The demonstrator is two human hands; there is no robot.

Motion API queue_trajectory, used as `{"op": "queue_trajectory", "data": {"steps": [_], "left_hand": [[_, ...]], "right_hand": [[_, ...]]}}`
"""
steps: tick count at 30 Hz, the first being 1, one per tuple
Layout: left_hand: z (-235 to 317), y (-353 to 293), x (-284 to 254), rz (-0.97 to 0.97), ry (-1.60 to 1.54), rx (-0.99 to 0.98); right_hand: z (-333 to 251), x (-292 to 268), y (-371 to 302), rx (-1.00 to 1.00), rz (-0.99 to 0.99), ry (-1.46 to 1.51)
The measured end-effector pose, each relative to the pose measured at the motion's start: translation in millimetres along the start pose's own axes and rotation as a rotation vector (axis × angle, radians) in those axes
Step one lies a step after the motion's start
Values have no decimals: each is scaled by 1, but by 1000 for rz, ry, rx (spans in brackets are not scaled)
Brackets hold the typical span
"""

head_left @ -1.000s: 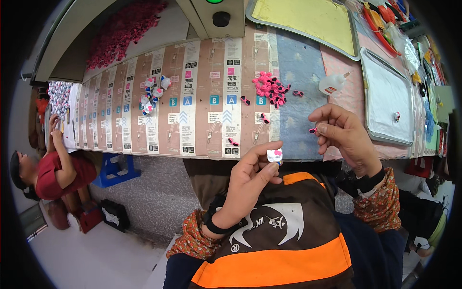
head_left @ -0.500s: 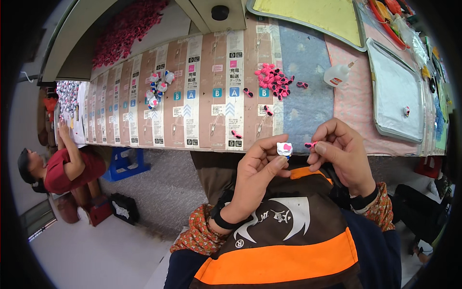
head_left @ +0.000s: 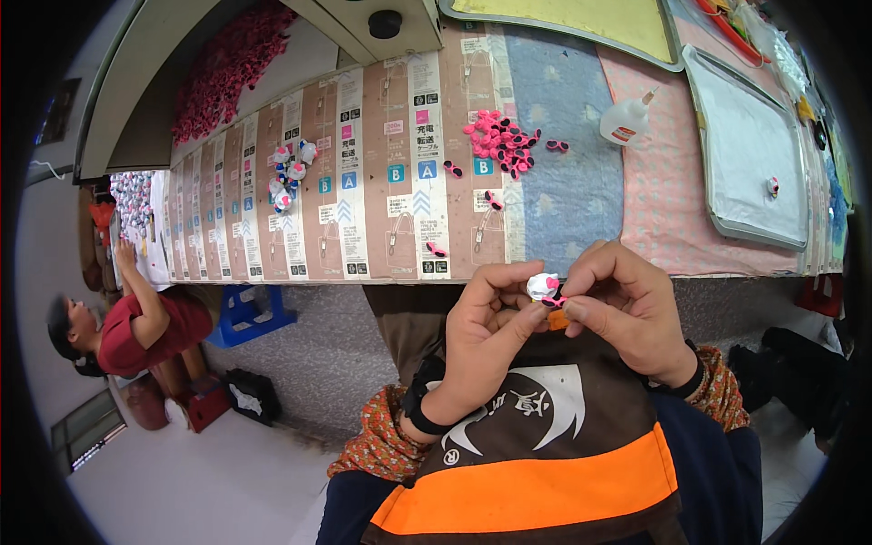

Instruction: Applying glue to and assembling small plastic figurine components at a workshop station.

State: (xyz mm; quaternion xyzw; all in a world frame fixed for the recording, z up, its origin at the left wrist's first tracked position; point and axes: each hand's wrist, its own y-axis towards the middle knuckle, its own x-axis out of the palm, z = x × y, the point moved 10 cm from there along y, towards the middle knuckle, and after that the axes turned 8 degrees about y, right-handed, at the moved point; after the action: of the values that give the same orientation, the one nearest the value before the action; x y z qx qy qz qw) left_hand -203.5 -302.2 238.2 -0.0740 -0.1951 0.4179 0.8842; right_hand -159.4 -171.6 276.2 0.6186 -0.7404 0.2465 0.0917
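Note:
My left hand (head_left: 481, 331) pinches a small white toy figure (head_left: 541, 286) between thumb and fingers, just below the table edge. My right hand (head_left: 627, 304) meets it from the right and presses a tiny pink and black piece (head_left: 556, 298) against the figure. On the table above lies a pile of pink pieces (head_left: 502, 139), with single ones (head_left: 436, 248) scattered nearer to me. A group of finished white figures (head_left: 289, 173) stands farther left on the table.
A glue bottle (head_left: 627, 123) lies on the pink cloth. A grey tray (head_left: 745, 154) sits at the right, a yellow-green mat (head_left: 581, 23) at the back. Cardboard strips (head_left: 363, 182) cover the table's left part. Another person in red (head_left: 136, 327) works at far left.
Both hands have come together below the table edge. My right hand moved down from the table with a pink piece and now touches the white figure held by my left hand.

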Motion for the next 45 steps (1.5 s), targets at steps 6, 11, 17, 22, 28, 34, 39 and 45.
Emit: {"op": "queue_trajectory", "data": {"steps": [6, 11, 17, 22, 28, 34, 39, 45], "left_hand": [[-1, -4, 3, 11, 66, 17], [0, -5, 6, -6, 116, 45], [2, -6, 12, -13, 68, 57], [5, -8, 14, -8, 24, 44], [6, -9, 16, -31, -29, 65], [7, -6, 12, 40, -39, 66], [-5, -6, 10, -21, -119, 27], [-3, -4, 13, -7, -102, 19]], "right_hand": [[1, -1, -3, -18, 32, -24], [2, -4, -5, -20, 55, -38], [6, -4, -8, -80, 60, -19], [4, -5, -13, -144, 100, -62], [-4, -1, -14, -210, 79, -197], [-14, 7, -13, -252, 50, -296], [-8, 5, -12, -187, 51, -175], [7, -5, -9, -75, 106, -103]]}}
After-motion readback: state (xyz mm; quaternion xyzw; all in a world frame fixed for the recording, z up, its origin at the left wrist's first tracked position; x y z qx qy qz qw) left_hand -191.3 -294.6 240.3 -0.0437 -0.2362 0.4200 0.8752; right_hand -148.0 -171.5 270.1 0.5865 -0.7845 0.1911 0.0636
